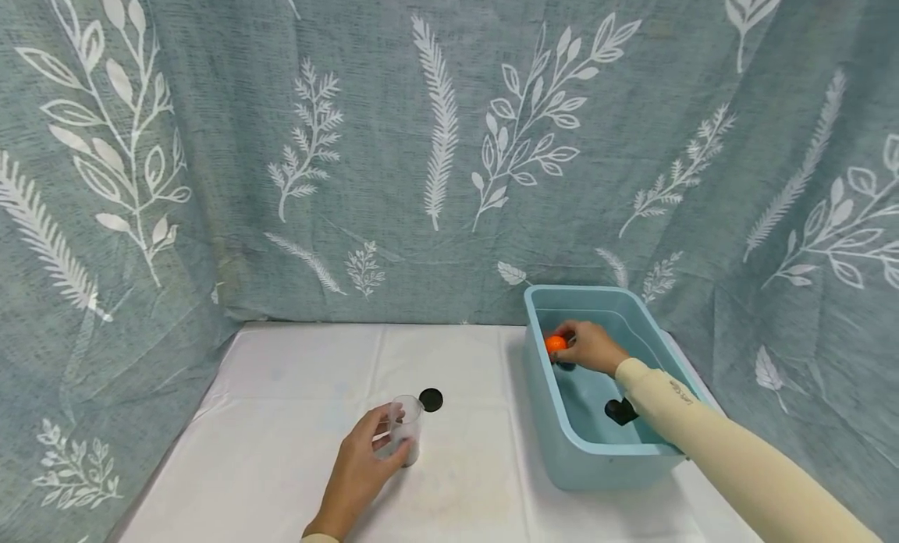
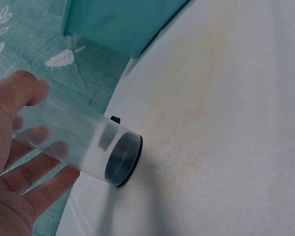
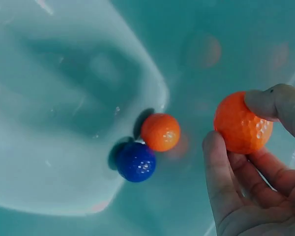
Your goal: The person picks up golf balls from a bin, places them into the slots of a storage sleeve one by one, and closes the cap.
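Note:
My left hand (image 1: 361,459) holds a clear plastic tube (image 2: 83,132), its thumb and fingers round the sides. The tube stands on the white cloth, open end up, with a black base (image 2: 132,164). Just behind it lies a black round lid (image 1: 431,399). Inside the blue bin (image 1: 604,471), my right hand (image 1: 590,346) pinches an orange golf ball (image 3: 241,123) between thumb and fingers, above the bin floor. Another orange golf ball (image 3: 160,132) and a dark blue golf ball (image 3: 136,162) sit side by side on that floor in the right wrist view.
A small black object (image 1: 620,411) lies in the bin's near part, partly hidden by my right sleeve (image 1: 709,426). The bin's raised walls surround my right hand. A white cloth (image 1: 302,371) covers the table, and a leaf-patterned curtain (image 1: 386,137) hangs behind.

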`<act>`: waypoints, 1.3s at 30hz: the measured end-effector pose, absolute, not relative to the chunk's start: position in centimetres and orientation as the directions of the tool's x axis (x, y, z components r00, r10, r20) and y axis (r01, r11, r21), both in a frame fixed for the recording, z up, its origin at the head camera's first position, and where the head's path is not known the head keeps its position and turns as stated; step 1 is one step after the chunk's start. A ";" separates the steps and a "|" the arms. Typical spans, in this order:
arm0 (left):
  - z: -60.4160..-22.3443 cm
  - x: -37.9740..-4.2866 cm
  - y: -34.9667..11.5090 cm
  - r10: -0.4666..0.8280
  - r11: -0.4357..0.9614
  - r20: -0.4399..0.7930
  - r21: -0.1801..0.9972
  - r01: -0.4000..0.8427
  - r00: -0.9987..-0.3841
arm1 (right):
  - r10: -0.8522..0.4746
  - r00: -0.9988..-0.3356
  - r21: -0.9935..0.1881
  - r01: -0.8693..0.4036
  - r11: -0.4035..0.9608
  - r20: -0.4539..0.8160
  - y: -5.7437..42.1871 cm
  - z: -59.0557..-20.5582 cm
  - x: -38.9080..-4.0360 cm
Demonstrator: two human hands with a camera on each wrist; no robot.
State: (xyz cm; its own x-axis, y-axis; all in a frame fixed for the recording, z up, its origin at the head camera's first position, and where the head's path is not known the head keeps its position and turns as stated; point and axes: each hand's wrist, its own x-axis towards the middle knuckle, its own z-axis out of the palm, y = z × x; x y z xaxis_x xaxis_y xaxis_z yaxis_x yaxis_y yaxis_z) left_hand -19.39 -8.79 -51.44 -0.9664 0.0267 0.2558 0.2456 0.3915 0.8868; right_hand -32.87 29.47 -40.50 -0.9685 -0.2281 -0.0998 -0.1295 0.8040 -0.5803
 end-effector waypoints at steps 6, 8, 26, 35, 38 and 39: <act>-51.8 -19.4 -8.8 0.002 0.386 0.297 0.881 0.275 -0.955 | -0.180 -0.982 -0.644 -0.099 0.759 -0.062 29.4 -39.4 -31.4; -51.9 -19.5 -8.7 0.001 0.385 0.308 0.878 0.285 -0.951 | -0.167 -0.985 -0.653 -0.100 0.750 -0.040 29.3 -38.9 -31.0; -51.2 -19.2 -8.3 0.000 0.441 0.324 0.849 0.291 -0.946 | -0.109 -0.993 -0.791 -0.101 0.603 0.044 24.6 -33.7 -28.5; -50.1 -19.0 -7.9 0.020 0.486 0.408 0.794 0.365 -0.913 | -0.201 -0.977 -0.848 -0.163 0.504 0.068 18.9 -34.8 -27.1; -49.7 -18.7 -7.9 0.019 0.506 0.432 0.774 0.381 -0.902 | -0.240 -0.968 -0.874 -0.180 0.452 0.075 17.4 -36.0 -26.5; -49.6 -18.6 -7.9 0.016 0.514 0.439 0.767 0.384 -0.898 | -0.263 -0.961 -0.882 -0.196 0.429 0.086 16.9 -36.5 -26.3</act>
State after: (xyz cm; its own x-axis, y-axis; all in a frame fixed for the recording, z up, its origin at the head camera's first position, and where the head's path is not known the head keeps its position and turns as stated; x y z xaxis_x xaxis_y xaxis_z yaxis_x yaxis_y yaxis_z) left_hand -18.59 -7.93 -49.59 -0.8982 0.0159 0.4393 0.3841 0.5144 0.7667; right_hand -26.30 16.88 -36.47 -0.9609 -0.2632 0.0858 -0.1961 0.4285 -0.8820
